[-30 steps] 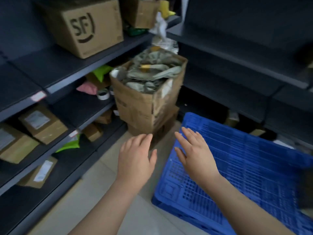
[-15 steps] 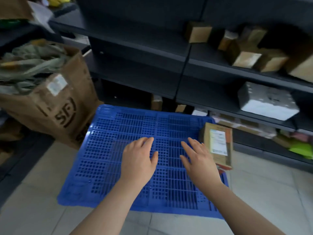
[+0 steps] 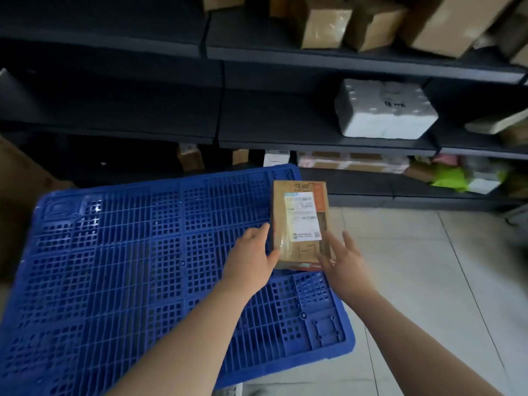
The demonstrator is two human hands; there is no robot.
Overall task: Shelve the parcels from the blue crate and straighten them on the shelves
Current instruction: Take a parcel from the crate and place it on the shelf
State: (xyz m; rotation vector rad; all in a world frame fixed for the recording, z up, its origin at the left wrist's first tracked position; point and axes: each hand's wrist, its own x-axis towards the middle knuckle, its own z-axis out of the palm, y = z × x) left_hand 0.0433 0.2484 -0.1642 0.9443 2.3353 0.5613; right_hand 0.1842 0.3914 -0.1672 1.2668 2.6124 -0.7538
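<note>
Both hands are presented open to the parcel (image 3: 300, 224): the left hand (image 3: 251, 260) is laid with straight fingers against its left side, the right hand (image 3: 344, 262) is spread at its near right corner. The parcel is located label-up at the right edge of the blue crate (image 3: 128, 267). Pickup is judged to be in hand; both sides must be clasped before lifting. Pale floor tiles (image 3: 428, 281) are seen right of the crate, dark shelves (image 3: 285, 121) with cartons (image 3: 323, 27) and a white foam box (image 3: 385, 110) behind it.
</note>
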